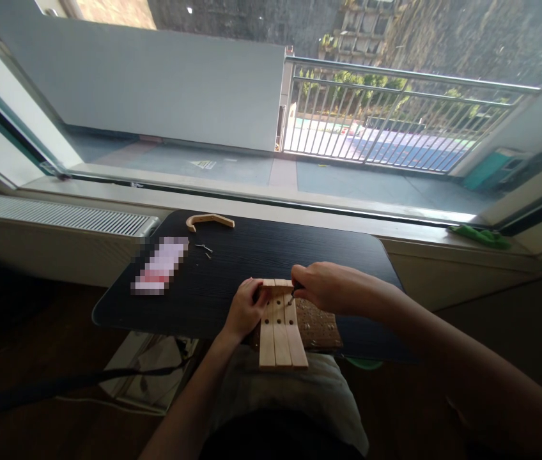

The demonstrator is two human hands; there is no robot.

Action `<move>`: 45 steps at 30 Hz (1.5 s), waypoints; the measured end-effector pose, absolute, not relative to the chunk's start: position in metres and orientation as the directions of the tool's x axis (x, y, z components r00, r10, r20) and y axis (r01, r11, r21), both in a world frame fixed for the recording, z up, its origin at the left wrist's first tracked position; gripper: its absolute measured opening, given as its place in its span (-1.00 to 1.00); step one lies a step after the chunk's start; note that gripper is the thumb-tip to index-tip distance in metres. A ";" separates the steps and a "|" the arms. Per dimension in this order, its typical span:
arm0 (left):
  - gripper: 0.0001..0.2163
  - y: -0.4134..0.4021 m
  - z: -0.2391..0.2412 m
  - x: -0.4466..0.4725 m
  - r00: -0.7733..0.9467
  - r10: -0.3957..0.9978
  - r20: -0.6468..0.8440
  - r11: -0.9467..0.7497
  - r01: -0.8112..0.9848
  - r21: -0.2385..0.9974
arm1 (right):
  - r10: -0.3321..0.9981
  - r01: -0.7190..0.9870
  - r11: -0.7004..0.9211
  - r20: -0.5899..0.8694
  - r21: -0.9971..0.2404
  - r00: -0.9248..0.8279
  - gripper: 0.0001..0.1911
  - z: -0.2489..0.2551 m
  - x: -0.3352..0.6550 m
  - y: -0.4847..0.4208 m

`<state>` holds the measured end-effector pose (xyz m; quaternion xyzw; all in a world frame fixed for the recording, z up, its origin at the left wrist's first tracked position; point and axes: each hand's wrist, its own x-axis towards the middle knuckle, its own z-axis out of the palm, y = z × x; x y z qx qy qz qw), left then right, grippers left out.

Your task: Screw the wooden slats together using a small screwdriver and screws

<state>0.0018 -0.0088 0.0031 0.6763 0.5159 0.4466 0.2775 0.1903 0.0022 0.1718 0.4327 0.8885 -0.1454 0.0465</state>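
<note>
My left hand (246, 308) is closed on the left edge of a pale wooden piece (275, 345), made of three slats side by side with two rows of dark holes. My right hand (321, 285) is closed around a small screwdriver (293, 296), mostly hidden by the fingers. Its tip meets the right slat at the upper row of holes. Under the wooden piece lies a brown speckled board (319, 324) at the table's near edge. Farther back on the table are a curved wooden hook (213, 219) and several small metal screws (204, 248).
The black table (319, 246) stands against a window sill, with a radiator (60, 214) to its left. A blurred pinkish-white item (162, 263) lies at the table's left. A green cloth (479, 236) rests on the sill. A dark strap (74, 381) crosses the lower left.
</note>
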 end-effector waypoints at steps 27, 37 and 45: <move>-0.88 -0.009 0.006 0.003 0.071 0.945 0.319 -0.315 0.458 0.831 | 0.811 0.847 0.520 -0.378 0.112 -0.448 -0.61 0.183 0.170 -0.001; -0.89 -0.009 0.003 0.002 0.056 0.940 0.336 -0.326 0.440 0.837 | 0.537 0.518 0.841 -0.353 0.155 -0.766 -0.81 0.183 0.188 0.006; -0.88 -0.009 0.005 0.002 0.077 0.936 0.344 -0.341 0.447 0.827 | 0.511 0.495 0.859 -0.306 0.132 -0.803 -0.79 0.174 0.186 0.007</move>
